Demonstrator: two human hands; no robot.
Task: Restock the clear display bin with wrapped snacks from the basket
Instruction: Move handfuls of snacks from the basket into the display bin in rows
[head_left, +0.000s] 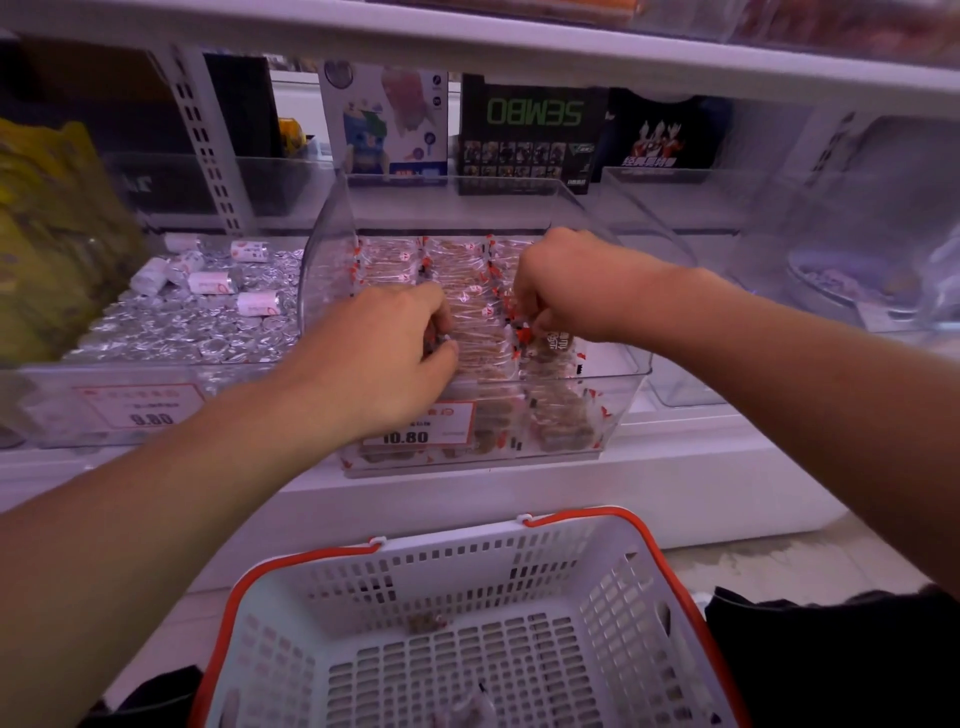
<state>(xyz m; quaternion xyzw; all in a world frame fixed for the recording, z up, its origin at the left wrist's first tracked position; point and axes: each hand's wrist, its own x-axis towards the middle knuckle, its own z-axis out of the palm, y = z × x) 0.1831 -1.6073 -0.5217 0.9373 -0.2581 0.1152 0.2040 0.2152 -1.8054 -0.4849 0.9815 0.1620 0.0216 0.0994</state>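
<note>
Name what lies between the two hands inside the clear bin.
In the head view, rows of wrapped snacks fill the stretch between the left hand and right hand.

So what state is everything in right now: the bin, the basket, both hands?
Clear bin: open on top, nearly full of wrapped snacks in rows.
Basket: almost empty, a few snacks left on its floor.
Left hand: inside the bin, fingers curled on snacks.
Right hand: inside the bin, pinching snacks.
</note>
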